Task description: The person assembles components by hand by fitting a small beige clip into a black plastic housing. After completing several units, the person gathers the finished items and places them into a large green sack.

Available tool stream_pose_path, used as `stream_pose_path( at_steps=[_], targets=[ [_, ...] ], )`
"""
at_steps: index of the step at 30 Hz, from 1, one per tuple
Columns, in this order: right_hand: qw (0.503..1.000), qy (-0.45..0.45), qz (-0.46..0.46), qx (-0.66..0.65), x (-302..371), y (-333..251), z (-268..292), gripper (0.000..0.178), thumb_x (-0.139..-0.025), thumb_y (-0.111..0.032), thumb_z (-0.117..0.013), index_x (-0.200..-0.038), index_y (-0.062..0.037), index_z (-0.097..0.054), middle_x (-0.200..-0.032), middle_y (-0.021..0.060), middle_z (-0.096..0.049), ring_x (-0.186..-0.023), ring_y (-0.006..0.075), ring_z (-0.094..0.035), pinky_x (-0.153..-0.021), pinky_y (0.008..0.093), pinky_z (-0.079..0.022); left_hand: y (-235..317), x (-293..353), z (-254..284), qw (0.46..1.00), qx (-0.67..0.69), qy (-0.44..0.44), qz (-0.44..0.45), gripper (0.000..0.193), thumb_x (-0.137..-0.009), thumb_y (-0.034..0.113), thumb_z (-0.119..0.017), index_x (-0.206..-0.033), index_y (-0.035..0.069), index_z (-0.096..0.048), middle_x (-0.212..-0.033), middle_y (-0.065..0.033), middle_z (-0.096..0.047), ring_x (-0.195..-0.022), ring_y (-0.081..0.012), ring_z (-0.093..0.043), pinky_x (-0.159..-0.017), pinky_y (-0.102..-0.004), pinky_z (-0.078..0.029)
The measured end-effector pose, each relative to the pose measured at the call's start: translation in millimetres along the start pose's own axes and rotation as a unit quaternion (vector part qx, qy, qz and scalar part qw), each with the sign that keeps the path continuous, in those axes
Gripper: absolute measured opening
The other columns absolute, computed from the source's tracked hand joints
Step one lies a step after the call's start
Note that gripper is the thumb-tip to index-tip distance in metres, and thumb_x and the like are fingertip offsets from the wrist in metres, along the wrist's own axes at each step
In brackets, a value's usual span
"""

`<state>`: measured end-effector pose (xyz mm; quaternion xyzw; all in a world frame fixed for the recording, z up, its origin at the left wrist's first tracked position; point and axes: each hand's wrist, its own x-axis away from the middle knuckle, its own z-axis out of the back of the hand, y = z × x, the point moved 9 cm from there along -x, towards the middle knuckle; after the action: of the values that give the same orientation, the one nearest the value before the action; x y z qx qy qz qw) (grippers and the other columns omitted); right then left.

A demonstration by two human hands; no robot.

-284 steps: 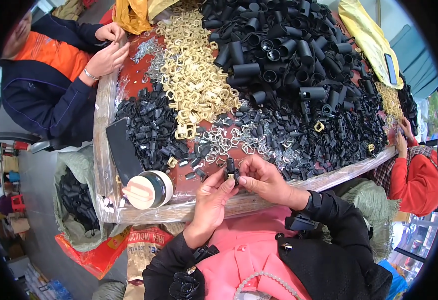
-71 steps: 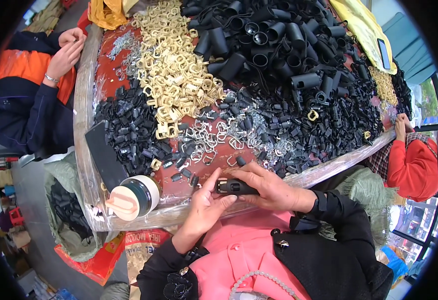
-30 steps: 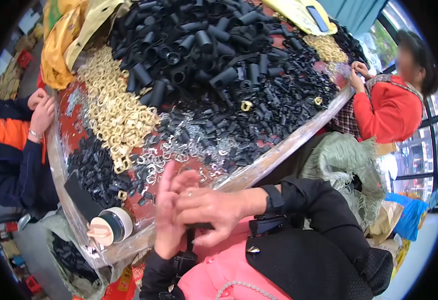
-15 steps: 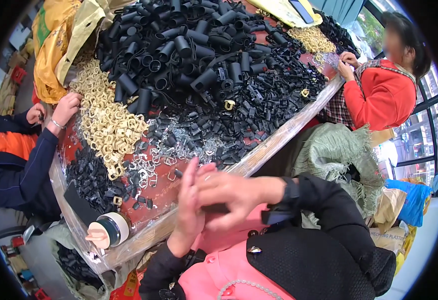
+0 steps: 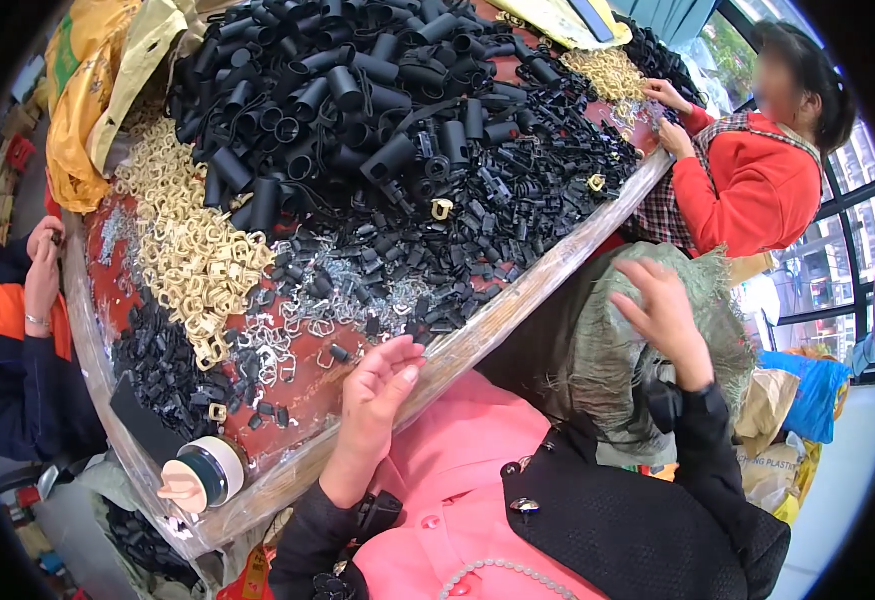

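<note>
Left hand (image 5: 373,400), grip spread and empty, rests at the table's (image 5: 518,300) near edge beside loose metal clips (image 5: 288,335). Right hand (image 5: 663,315), grip spread, hovers off the table over a green sack (image 5: 608,370).

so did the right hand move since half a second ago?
Yes. The right hand left the left hand at the table edge, swinging out over the green sack.

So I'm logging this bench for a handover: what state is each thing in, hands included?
left hand: open, empty, at the table edge
right hand: open, empty, over the green woven sack
black tubes: heaped loose
gold clips: piled loose
small black parts: piled at the left
tape roll: lying on its side
</note>
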<state>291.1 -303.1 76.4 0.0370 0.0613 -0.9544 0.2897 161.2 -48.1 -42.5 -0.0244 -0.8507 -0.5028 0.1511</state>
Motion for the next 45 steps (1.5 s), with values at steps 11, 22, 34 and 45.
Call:
stream_pose_path(
  at_steps=[11,22,34,45],
  targets=[
    [0.992,0.060,0.108,-0.030,-97,-42,-70,0.022,-0.072,-0.015,-0.061,-0.091,-0.0065,-0.056,-0.087,0.0109,-0.054,-0.080,0.0285,-0.052,-0.069,0.0357,-0.040,-5,13,21,0.998,0.035,0.039,0.022,0.035,-0.083,0.015,-0.053,-0.114,0.000,-0.046,-0.100,-0.0108,-0.056,-0.082,-0.0146,-0.058,-0.071,-0.0238,-0.047],
    [0.753,-0.183,0.523,-0.355,-31,-256,-64,0.028,-0.064,-0.008,-0.064,-0.091,-0.0051,-0.057,-0.097,0.0107,-0.055,-0.086,0.0265,-0.052,-0.073,0.0345,-0.041,-29,44,26,0.944,0.222,-0.104,0.222,0.043,-0.085,0.023,-0.052,-0.121,0.001,-0.040,-0.099,-0.0135,-0.056,-0.074,-0.0155,-0.060,-0.066,-0.0234,-0.049],
    [0.894,-0.051,0.435,-0.097,-82,-269,-127,0.009,-0.067,-0.008,-0.056,-0.072,-0.0069,-0.049,-0.073,0.0064,-0.047,-0.070,0.0233,-0.047,-0.065,0.0332,-0.037,-2,65,66,0.967,0.227,0.039,0.108,0.045,-0.076,0.004,-0.054,-0.119,0.003,-0.042,-0.103,-0.0106,-0.055,-0.082,-0.0158,-0.058,-0.072,-0.0255,-0.048],
    [0.891,-0.073,0.442,-0.070,-77,-277,-123,0.011,-0.067,-0.003,-0.049,-0.076,-0.0045,-0.044,-0.074,0.0107,-0.045,-0.073,0.0288,-0.047,-0.068,0.0358,-0.037,0,56,81,0.996,0.039,0.076,0.014,0.015,-0.076,0.008,-0.059,-0.089,0.006,-0.051,-0.076,-0.0006,-0.053,-0.065,-0.0066,-0.051,-0.058,-0.0206,-0.042]
  ],
)
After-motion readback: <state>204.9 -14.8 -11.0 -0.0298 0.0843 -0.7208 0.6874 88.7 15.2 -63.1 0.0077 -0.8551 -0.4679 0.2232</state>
